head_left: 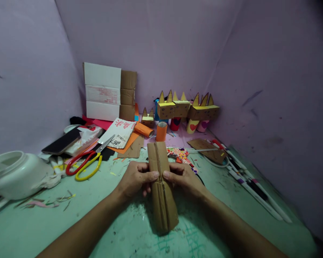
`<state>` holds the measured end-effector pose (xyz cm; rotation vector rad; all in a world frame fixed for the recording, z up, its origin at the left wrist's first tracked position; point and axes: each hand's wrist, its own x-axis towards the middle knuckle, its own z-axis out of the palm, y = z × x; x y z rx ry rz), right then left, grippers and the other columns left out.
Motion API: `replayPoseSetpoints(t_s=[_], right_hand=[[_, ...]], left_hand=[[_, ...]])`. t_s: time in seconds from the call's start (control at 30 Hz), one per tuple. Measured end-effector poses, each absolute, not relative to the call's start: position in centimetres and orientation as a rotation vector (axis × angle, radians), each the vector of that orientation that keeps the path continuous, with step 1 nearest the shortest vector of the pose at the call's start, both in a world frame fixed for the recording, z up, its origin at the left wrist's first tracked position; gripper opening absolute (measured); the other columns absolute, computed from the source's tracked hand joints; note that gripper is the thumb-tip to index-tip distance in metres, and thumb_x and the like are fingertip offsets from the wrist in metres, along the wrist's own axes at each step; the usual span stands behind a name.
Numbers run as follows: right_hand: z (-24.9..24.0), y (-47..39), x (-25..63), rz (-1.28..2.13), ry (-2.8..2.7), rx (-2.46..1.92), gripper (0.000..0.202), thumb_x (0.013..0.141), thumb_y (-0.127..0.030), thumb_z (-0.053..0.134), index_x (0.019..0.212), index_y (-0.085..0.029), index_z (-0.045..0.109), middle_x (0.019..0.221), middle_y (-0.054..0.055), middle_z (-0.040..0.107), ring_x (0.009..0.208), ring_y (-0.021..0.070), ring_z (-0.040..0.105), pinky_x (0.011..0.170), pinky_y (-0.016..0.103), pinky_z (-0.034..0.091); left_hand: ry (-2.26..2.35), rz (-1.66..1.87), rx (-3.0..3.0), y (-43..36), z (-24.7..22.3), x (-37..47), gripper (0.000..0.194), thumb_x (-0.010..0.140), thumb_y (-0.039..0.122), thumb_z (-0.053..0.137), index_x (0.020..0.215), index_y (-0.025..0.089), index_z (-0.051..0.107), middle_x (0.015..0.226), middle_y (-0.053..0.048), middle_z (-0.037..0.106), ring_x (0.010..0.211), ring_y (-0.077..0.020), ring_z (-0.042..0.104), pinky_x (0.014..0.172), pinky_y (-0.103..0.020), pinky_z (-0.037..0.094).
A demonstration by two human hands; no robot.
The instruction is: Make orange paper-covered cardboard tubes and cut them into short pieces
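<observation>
At the left edge of the pale green table (21, 233) sits a glossy white rounded vessel (24, 175); a pale strip leans in its mouth, and I cannot make out what else it holds. Next come metal scissors with one red and one yellow handle (99, 152), blades apart. Toward the far left corner stands a creased, partly white brown cardboard sheet (103, 92), and before it lies a white card with red lettering (118, 132). An orange paper tube (144, 129) lies on its side, its hollow end turned rightward.

Nearer the front edge, the left hand (136, 177) pinches a long folded strip of brown corrugated cardboard (167, 200), thumb in front and fingers behind. The strip stands between both hands, gripped around its middle, lengthwise creases showing. The right hand (184, 177) closes on its other side, thumb tips nearly meeting. Along the far edge are boxy brown cardboard heads with pointed ears (165, 111). Long white-barrelled pens (254, 194) lie along the right edge.
</observation>
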<state>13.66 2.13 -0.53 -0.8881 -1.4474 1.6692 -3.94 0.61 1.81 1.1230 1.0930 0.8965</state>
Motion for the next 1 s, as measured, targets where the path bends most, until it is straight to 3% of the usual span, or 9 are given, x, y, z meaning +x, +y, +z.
replayPoseSetpoints(t_s=[0.43,0.5,0.57,0.63,0.73,0.83,1.0], right_hand=[[-0.1,1.9,13.2,1.631,-1.458,-0.876,0.044,0.067,-0.048,0.072,0.093,-0.013,0.071,0.070,0.005,0.064,0.058,0.0158,0.054,0.048,0.026,0.038],[-0.2,1.9,13.0,1.575,-1.413,-0.920,0.046,0.066,-0.049,0.072,0.094,-0.013,0.069,0.074,0.006,0.065,0.059,0.0153,0.055,0.044,0.023,0.037],[-0.3,2.0,12.9,1.534,-1.338,-0.964,0.048,0.065,-0.049,0.073,0.096,-0.013,0.067,0.079,0.007,0.066,0.060,0.0151,0.056,0.042,0.021,0.037],[-0.2,2.0,12.7,1.502,-1.271,-1.013,0.051,0.062,-0.050,0.074,0.097,-0.013,0.065,0.083,0.007,0.066,0.062,0.0155,0.058,0.041,0.020,0.039],[0.2,2.0,12.4,1.475,-1.195,-1.084,0.051,0.057,-0.050,0.077,0.091,-0.014,0.063,0.082,0.007,0.066,0.065,0.0168,0.060,0.042,0.022,0.044],[0.4,2.1,12.2,1.481,-1.176,-1.118,0.044,0.055,-0.048,0.078,0.080,-0.015,0.064,0.070,0.003,0.064,0.059,0.0140,0.057,0.044,0.023,0.046],[-0.1,2.0,12.0,1.417,-1.133,-1.160,0.037,0.048,-0.037,0.083,0.068,-0.015,0.061,0.057,0.000,0.061,0.049,0.0110,0.055,0.044,0.022,0.043]], left_hand=[[1.077,0.891,1.161,0.7,1.7,-4.3,0.039,0.057,0.045,0.073,0.067,0.008,0.066,0.047,-0.001,0.055,0.035,-0.0081,0.043,0.030,-0.018,0.031],[1.034,0.905,1.167,0.6,1.7,-4.1,0.041,0.059,0.045,0.072,0.077,0.009,0.067,0.059,-0.004,0.061,0.046,-0.0115,0.052,0.040,-0.020,0.041],[0.955,0.912,1.183,0.4,1.7,-3.9,0.047,0.059,0.042,0.074,0.092,0.010,0.065,0.081,-0.008,0.066,0.071,-0.0196,0.061,0.061,-0.027,0.050],[0.886,0.900,1.193,0.3,1.7,-3.6,0.060,0.056,0.037,0.077,0.107,0.012,0.059,0.100,-0.010,0.065,0.093,-0.0265,0.059,0.078,-0.033,0.048],[0.851,0.891,1.140,0.0,1.6,-3.2,0.074,0.054,0.034,0.081,0.119,0.015,0.050,0.108,-0.010,0.063,0.101,-0.0286,0.057,0.081,-0.033,0.047],[0.828,0.926,0.973,0.0,1.3,-2.7,0.071,0.056,0.037,0.081,0.117,0.016,0.053,0.104,-0.009,0.067,0.095,-0.0257,0.060,0.075,-0.030,0.048],[0.850,1.014,0.631,0.3,0.8,-2.3,0.042,0.069,0.043,0.071,0.095,0.011,0.064,0.077,-0.008,0.070,0.071,-0.0216,0.064,0.070,-0.031,0.051]])
